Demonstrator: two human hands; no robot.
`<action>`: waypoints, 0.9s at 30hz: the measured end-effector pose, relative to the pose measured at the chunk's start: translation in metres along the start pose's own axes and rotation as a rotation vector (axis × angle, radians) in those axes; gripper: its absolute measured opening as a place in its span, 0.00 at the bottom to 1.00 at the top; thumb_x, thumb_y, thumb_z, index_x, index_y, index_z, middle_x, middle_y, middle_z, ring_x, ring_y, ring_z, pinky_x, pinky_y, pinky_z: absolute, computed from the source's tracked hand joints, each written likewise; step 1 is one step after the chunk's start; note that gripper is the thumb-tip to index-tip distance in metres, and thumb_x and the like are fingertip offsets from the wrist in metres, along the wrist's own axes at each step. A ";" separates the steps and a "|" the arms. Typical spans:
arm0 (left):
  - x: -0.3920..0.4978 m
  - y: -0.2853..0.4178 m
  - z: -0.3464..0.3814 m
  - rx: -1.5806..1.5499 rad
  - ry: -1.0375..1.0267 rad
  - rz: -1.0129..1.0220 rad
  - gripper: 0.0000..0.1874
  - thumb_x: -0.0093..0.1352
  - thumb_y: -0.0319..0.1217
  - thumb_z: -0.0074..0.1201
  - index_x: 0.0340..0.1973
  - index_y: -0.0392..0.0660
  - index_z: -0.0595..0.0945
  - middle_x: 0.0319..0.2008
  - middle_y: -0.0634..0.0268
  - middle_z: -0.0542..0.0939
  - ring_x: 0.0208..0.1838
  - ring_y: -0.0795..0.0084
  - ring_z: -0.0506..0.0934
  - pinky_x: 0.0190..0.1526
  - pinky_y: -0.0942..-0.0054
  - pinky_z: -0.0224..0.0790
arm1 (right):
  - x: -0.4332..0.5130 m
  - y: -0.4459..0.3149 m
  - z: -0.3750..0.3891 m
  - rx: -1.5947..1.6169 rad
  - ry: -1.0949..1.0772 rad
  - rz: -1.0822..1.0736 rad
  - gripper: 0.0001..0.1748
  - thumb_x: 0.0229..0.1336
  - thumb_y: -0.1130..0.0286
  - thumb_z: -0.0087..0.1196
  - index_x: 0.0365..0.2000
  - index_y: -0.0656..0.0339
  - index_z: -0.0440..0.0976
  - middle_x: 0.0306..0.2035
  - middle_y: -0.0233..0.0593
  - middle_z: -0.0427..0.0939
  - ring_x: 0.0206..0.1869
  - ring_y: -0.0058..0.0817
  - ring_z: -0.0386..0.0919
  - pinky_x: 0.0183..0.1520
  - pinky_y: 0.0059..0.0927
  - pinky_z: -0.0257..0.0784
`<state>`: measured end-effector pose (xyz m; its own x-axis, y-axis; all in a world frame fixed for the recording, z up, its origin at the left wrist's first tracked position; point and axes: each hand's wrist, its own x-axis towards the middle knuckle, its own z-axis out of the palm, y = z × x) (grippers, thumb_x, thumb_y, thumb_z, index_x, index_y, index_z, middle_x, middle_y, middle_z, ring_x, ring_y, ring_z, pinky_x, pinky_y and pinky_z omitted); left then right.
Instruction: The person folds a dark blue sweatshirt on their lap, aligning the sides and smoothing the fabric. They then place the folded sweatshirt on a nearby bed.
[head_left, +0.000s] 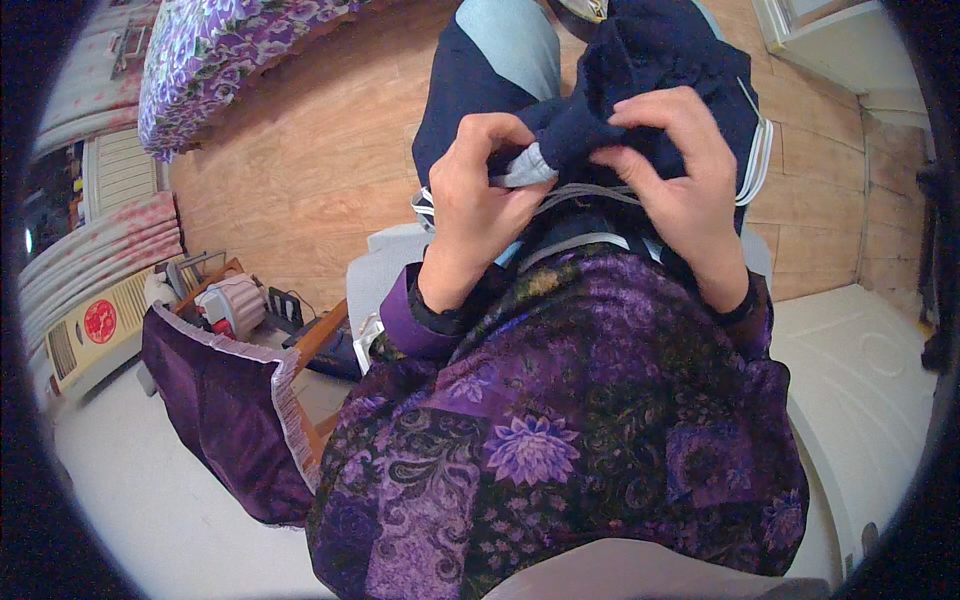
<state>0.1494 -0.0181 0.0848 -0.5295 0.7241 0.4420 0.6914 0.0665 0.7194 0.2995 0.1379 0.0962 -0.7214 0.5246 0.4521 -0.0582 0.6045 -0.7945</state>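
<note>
Dark navy fabric, seemingly a garment (667, 67), lies across my lap over light blue trousers (517, 45). My left hand (487, 187) pinches a gathered light grey edge (527, 166) of this cloth between thumb and fingers. My right hand (675, 165) is beside it, its thumb and forefinger a little apart at the bunched navy part; whether they grip the cloth cannot be told. White piping (761, 161) runs along the garment at the right, and pale cords or trim pass beneath both hands.
A bed or table with a purple floral cover (217, 67) stands at upper left on the wooden floor (300, 180). At left are a cream radiator (97, 322), a purple fringed cloth (217, 405) over a wooden frame, and small items. A white panelled surface (855, 375) is at right.
</note>
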 end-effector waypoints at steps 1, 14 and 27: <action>-0.002 0.001 0.001 -0.008 -0.003 -0.016 0.21 0.56 0.23 0.74 0.42 0.42 0.80 0.34 0.61 0.83 0.35 0.68 0.85 0.38 0.72 0.78 | -0.003 0.002 0.001 -0.023 -0.036 -0.006 0.17 0.48 0.76 0.71 0.40 0.64 0.80 0.42 0.44 0.82 0.48 0.44 0.80 0.51 0.39 0.75; 0.062 -0.021 -0.030 -0.527 -0.730 -0.045 0.22 0.80 0.43 0.48 0.61 0.42 0.79 0.66 0.61 0.75 0.43 0.81 0.75 0.45 0.79 0.68 | -0.021 0.017 -0.013 0.221 -0.299 0.073 0.15 0.50 0.76 0.70 0.40 0.63 0.80 0.39 0.40 0.78 0.47 0.40 0.75 0.53 0.37 0.71; 0.115 -0.027 -0.018 -0.253 -1.246 0.210 0.22 0.61 0.42 0.75 0.38 0.39 0.81 0.37 0.66 0.76 0.44 0.72 0.75 0.46 0.69 0.66 | -0.021 0.011 -0.025 0.132 -0.288 0.136 0.18 0.50 0.68 0.74 0.37 0.68 0.80 0.35 0.42 0.76 0.40 0.36 0.75 0.46 0.33 0.70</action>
<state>0.0609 0.0507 0.1261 0.4859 0.8630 -0.1384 0.5208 -0.1587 0.8388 0.3312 0.1488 0.0886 -0.8926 0.3934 0.2201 -0.0231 0.4477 -0.8939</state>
